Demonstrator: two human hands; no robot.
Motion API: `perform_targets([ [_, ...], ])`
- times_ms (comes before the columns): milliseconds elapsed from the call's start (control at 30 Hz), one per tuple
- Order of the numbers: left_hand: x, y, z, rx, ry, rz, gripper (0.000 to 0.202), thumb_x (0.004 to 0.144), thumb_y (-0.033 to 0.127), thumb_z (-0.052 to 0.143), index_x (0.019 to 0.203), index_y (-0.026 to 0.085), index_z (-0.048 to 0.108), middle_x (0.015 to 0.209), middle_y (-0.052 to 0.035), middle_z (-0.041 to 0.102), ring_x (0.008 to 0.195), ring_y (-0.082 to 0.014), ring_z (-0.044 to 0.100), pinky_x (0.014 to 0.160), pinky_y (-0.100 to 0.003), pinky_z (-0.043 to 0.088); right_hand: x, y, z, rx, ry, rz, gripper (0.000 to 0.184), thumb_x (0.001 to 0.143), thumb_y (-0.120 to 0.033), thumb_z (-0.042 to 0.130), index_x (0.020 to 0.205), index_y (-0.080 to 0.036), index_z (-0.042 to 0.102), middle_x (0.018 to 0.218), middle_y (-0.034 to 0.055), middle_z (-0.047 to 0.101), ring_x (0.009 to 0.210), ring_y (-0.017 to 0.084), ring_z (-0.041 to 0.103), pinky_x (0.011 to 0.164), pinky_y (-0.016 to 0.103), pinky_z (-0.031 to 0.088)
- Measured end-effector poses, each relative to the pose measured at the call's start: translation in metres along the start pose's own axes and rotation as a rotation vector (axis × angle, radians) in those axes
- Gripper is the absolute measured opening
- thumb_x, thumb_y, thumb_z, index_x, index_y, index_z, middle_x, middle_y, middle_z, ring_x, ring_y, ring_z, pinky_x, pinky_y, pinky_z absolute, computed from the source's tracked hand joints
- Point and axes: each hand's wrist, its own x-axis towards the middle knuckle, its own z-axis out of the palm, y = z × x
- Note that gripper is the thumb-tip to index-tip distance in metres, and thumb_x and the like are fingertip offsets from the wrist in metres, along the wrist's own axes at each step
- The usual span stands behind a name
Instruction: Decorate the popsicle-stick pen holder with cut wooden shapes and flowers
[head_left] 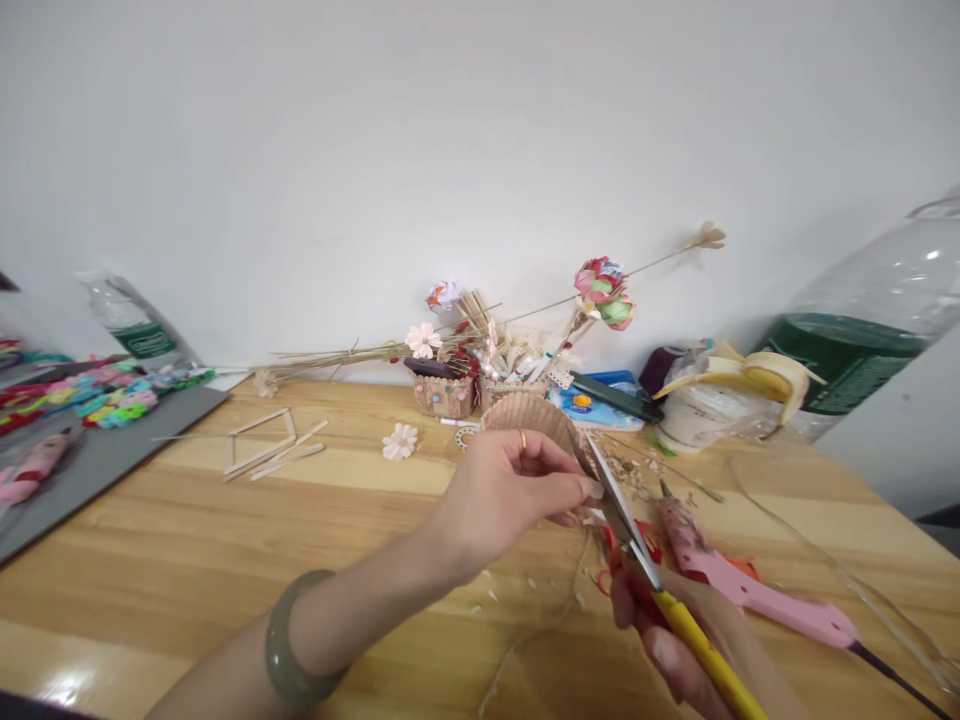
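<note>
My left hand (499, 495), fingers closed, pinches a tan, ribbed, fan-shaped piece (531, 415) by its right side. My right hand (694, 635) grips yellow-handled scissors (686, 630), their blades pointing up and away from me. The blades lie right at my left fingertips and the right edge of the ribbed piece. Whether they are cutting into it I cannot tell, because my fingers hide part of that edge. Beneath the scissors, a red plastic object (651, 543) shows in part. To the right of my right hand lies a pink glue gun (780, 598).
Small decorated boxes (444, 397) with sticks and paper flowers (602, 290) stand against the wall. A pale flower (400, 442) and wooden sticks (274, 455) lie at left. A banana peel (772, 378) tops a cup beside a large bottle (847, 360). Scraps litter the tabletop (390, 560).
</note>
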Motion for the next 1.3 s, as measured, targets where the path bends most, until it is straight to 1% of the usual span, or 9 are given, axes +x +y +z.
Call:
perform_targets([
  [167, 0.000, 0.000, -0.004, -0.017, -0.046, 0.026, 0.010, 0.063, 0.018, 0.071, 0.065, 0.011, 0.064, 0.063, -0.0030, 0.068, 0.056, -0.0088, 0.061, 0.054, -0.019, 0.049, 0.004, -0.007, -0.009, 0.065, 0.008, -0.020, 0.060, 0.073, -0.077, 0.037, 0.069, -0.021, 0.055, 0.064, 0.0034, 0.054, 0.050, 0.015, 0.048, 0.045, 0.027, 0.041],
  [333, 0.001, -0.003, -0.004, -0.030, -0.011, 0.017, 0.011, 0.059, 0.014, 0.073, 0.065, 0.012, 0.065, 0.062, -0.0019, 0.067, 0.057, -0.0089, 0.060, 0.055, -0.020, 0.049, 0.006, 0.002, -0.003, 0.109, 0.028, -0.059, 0.057, 0.072, -0.076, 0.041, 0.063, -0.021, 0.051, 0.058, 0.0019, 0.049, 0.051, 0.015, 0.047, 0.045, 0.027, 0.040],
  [433, 0.001, -0.002, -0.002, -0.022, -0.001, 0.035, 0.009, 0.059, 0.013, 0.073, 0.065, 0.012, 0.066, 0.062, -0.0009, 0.066, 0.057, -0.0077, 0.058, 0.054, -0.019, 0.048, 0.008, 0.012, 0.003, 0.104, 0.001, -0.064, 0.058, 0.072, -0.076, 0.040, 0.062, -0.021, 0.051, 0.057, 0.0020, 0.048, 0.051, 0.014, 0.047, 0.045, 0.026, 0.039],
  [567, 0.000, 0.000, 0.000, 0.002, 0.019, 0.061, 0.006, 0.060, 0.013, 0.071, 0.065, 0.011, 0.068, 0.060, 0.0001, 0.065, 0.055, -0.0059, 0.055, 0.053, -0.017, 0.047, 0.010, 0.019, 0.008, 0.134, -0.068, -0.024, 0.062, 0.071, -0.079, 0.037, 0.063, -0.020, 0.053, 0.054, 0.0014, 0.047, 0.045, 0.014, 0.043, 0.039, 0.026, 0.034],
  [767, -0.001, 0.001, 0.002, 0.012, 0.060, 0.048, 0.009, 0.060, 0.010, 0.072, 0.067, 0.012, 0.068, 0.063, -0.0005, 0.066, 0.055, -0.0066, 0.056, 0.054, -0.018, 0.047, 0.007, 0.005, 0.008, 0.133, -0.042, -0.014, 0.059, 0.072, -0.077, 0.039, 0.065, -0.020, 0.051, 0.058, 0.0010, 0.047, 0.049, 0.013, 0.044, 0.043, 0.026, 0.036],
  [900, 0.000, -0.002, 0.002, -0.004, 0.086, 0.067, 0.010, 0.059, 0.013, 0.074, 0.064, 0.012, 0.064, 0.060, -0.0001, 0.065, 0.056, -0.0074, 0.056, 0.055, -0.019, 0.047, 0.006, -0.003, 0.010, 0.175, -0.040, 0.005, 0.060, 0.073, -0.078, 0.037, 0.068, -0.020, 0.051, 0.057, -0.0007, 0.045, 0.045, 0.011, 0.040, 0.040, 0.024, 0.034],
  [1000, 0.001, -0.005, 0.002, -0.018, 0.093, 0.061, 0.012, 0.059, 0.015, 0.074, 0.062, 0.012, 0.064, 0.059, -0.0004, 0.064, 0.055, -0.0076, 0.056, 0.055, -0.020, 0.048, 0.010, 0.001, 0.010, 0.177, -0.031, -0.019, 0.061, 0.071, -0.078, 0.039, 0.071, -0.019, 0.054, 0.061, 0.0017, 0.050, 0.047, 0.011, 0.043, 0.040, 0.024, 0.034],
  [1200, 0.000, -0.009, 0.004, -0.083, 0.113, 0.018, 0.021, 0.051, 0.020, 0.079, 0.062, 0.012, 0.064, 0.060, -0.0001, 0.064, 0.056, -0.0080, 0.055, 0.053, -0.021, 0.048, 0.022, 0.016, 0.008, 0.138, -0.123, -0.010, 0.054, 0.066, -0.075, 0.052, 0.065, -0.021, 0.054, 0.049, -0.0013, 0.046, 0.042, 0.012, 0.043, 0.038, 0.025, 0.035],
  [1300, 0.000, -0.010, 0.004, -0.125, 0.107, 0.005, 0.022, 0.051, 0.020, 0.080, 0.063, 0.012, 0.064, 0.060, 0.0004, 0.064, 0.056, -0.0075, 0.055, 0.052, -0.020, 0.048, 0.017, 0.014, 0.010, 0.079, -0.050, -0.013, 0.050, 0.065, -0.071, 0.056, 0.070, -0.022, 0.054, 0.050, -0.0027, 0.045, 0.043, 0.012, 0.042, 0.040, 0.024, 0.035],
])
